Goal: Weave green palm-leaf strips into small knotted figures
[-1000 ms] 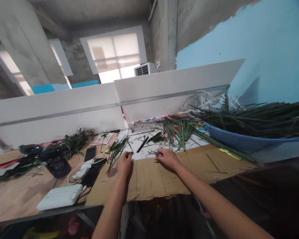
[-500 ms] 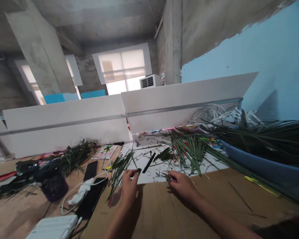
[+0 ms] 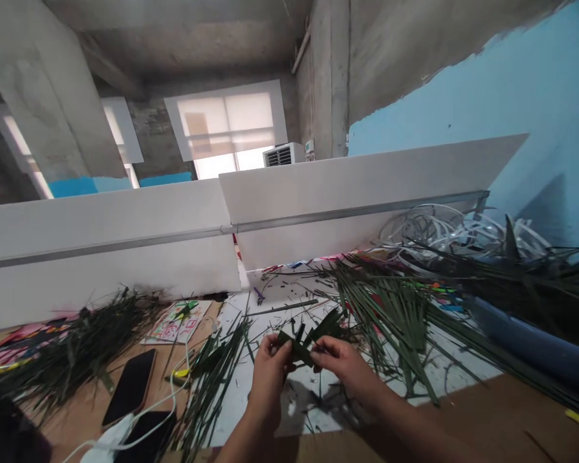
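A dark green leaf strip (image 3: 300, 351), folded or bent, spans the gap between my two hands above the white tabletop. My left hand (image 3: 269, 374) pinches its left end between thumb and fingers. At the other end, the fingertips of my right hand (image 3: 338, 361) are closed on the strip. Just behind it lie a short dark leaf piece and a wider green leaf (image 3: 329, 323), partly overlapped by the held strip from this angle. Small leaf scraps are scattered around both hands.
Long green leaves (image 3: 405, 315) spread to the right, beside a blue container (image 3: 525, 344). To the left are cut leaves (image 3: 217, 379), a phone (image 3: 130, 388), a white cable (image 3: 174, 379) and a printed card (image 3: 178, 321). Cardboard (image 3: 492, 418) covers the near edge; a white partition (image 3: 367, 193) stands behind.
My hands have come together from apart, and both now hold the leaf strip. The small dark pointed thing in my right hand is no longer visible. The view has shifted closer to the table.
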A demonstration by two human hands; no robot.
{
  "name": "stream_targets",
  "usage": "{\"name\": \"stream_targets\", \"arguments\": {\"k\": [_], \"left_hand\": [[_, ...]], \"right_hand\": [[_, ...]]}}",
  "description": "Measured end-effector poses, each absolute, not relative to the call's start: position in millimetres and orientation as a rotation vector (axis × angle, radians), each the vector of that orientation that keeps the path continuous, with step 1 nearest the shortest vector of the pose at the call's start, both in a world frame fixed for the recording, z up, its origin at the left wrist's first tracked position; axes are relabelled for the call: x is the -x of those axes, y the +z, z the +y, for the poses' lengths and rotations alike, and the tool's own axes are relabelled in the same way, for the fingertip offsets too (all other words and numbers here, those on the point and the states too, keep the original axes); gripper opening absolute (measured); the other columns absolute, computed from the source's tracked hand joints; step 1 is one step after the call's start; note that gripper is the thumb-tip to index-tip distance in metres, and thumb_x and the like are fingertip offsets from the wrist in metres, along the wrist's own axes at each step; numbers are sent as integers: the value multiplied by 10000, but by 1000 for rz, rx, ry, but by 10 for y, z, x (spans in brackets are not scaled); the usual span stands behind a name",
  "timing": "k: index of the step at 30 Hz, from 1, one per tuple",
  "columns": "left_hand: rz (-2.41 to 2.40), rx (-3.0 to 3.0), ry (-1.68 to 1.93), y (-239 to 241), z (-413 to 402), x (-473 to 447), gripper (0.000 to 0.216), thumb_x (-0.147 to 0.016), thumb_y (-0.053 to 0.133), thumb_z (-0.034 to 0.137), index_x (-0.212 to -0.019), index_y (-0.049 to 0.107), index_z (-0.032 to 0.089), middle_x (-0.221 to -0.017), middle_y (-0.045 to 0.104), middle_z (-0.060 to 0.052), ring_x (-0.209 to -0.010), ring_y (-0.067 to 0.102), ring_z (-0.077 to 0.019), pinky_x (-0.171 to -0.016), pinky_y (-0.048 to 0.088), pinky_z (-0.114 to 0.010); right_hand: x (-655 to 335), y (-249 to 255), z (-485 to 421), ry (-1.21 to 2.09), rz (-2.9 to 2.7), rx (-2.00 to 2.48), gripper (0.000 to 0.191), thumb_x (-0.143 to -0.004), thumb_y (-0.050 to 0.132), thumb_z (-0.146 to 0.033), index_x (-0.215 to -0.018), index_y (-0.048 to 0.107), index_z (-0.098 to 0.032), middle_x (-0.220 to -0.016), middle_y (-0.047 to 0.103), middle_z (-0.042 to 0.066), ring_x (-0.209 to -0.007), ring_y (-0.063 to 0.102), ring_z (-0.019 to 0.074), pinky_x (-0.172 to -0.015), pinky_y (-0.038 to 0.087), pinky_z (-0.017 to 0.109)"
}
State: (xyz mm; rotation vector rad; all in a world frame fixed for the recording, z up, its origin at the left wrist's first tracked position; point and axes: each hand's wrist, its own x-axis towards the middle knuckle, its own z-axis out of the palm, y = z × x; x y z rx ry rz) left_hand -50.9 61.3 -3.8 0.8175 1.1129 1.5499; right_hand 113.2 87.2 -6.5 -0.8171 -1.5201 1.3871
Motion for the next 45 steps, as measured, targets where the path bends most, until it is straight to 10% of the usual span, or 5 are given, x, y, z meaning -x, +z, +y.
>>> {"name": "stream_targets", "arguments": {"k": [8,14,26,45], "left_hand": [[1199,-830,1474,-329,630,475,282,-671,766,270,-856,559,221,-744,660,-6,-653,644,-171,-598,459,-257],[1422,-1556,1358,-205,569,507,198,-741,731,238,-929,778,277,-1021,693,-96,-1030,599,-290,-927,448,-384],[1193,-922,1271,-204,378,425,377,-637,831,493,-865,791,195,-819,703,-84,-758,600,-226,-698,470,-305],[1119,-999,1097,-373,248,446,472,-627,824,603,-740,766,149,-664,620,-65,-628,516,-156,-589,380,-253]], "right_hand": [[-1367,-206,934,1256,-1617,1046,232,-792,661,-380,-687,572,-194,-624,515,-19,-644,449,158,-618,332,291],[-1437,-140,914,1188,-1752,1092,152,-798,628,-312,-703,593,-198,-640,511,-16,-649,441,160,-591,299,287],[-1381,-125,756,1533,-1321,965,475,-816,619,-667,-964,633,-216,-707,526,-20,-638,477,142,-588,352,261],[-1405,-425,575,1841,-1253,844,401,-844,657,-604,-873,575,-212,-601,363,-68,-523,269,93,-482,204,230]]}}
